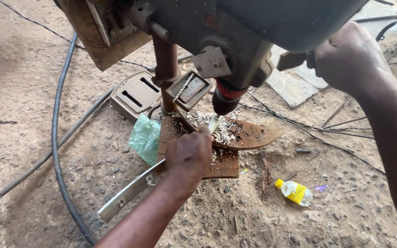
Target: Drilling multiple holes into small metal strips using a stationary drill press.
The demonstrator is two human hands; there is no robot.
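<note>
Landmark: the drill press, seen from above on sandy ground. Left of its column lies a black cable, then a slotted base plate and a green plastic bag. Below the chuck, the left hand is clenched on a flat metal bar, pressing it onto a rusty work table strewn with pale metal shavings; the bar's far end sits directly under the drill bit. Lower right of the table lies a small yellow-capped bottle. At the press's right side, the right hand grips the feed handle, fist closed.
</note>
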